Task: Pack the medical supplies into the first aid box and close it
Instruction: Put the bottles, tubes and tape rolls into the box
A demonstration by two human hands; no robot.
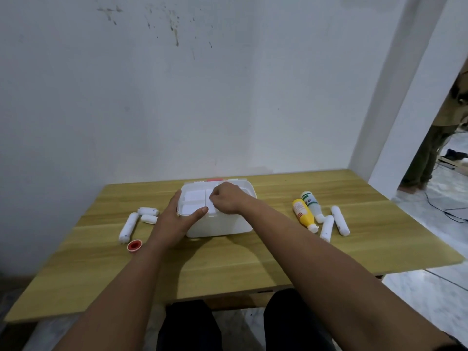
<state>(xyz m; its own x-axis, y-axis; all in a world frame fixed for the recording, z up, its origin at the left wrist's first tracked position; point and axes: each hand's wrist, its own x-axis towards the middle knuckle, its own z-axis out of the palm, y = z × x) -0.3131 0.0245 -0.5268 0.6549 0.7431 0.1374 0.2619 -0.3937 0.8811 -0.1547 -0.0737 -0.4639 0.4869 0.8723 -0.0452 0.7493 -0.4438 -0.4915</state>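
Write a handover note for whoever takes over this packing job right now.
Left hand braces the first aid box at its left side. Right hand pinches something white over the box; what it is cannot be told.
Left of the box: three bandage rolls and a red tape roll.
Right of it: yellow bottle, clear bottle, two more rolls.
Done: nothing visibly packed. Left: pack all the supplies and close the box.

Bare table [228, 269] front; bandage rolls [129, 226], bottles [304, 214] flanking.
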